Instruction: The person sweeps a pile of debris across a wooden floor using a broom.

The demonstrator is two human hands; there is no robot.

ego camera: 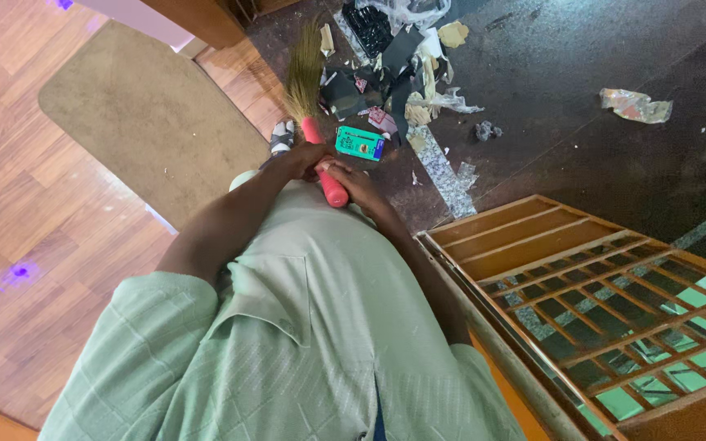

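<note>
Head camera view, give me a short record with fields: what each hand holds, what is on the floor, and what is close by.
left hand: gripping the broom handle
right hand: gripping the same handle, lower down
broom: pink handle, straw bristles pointing at the litter
litter pile: torn paper, plastic and dark scraps on the dark floor
teal packet: lying flat beside the handle
crumpled wrapper: apart from the pile
mat: tan, on the wooden floor
wooden grille: beside the person's right arm

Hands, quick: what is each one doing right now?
Left hand: closed round the red handle of the broom.
Right hand: closed on the same handle, lower down.
</note>
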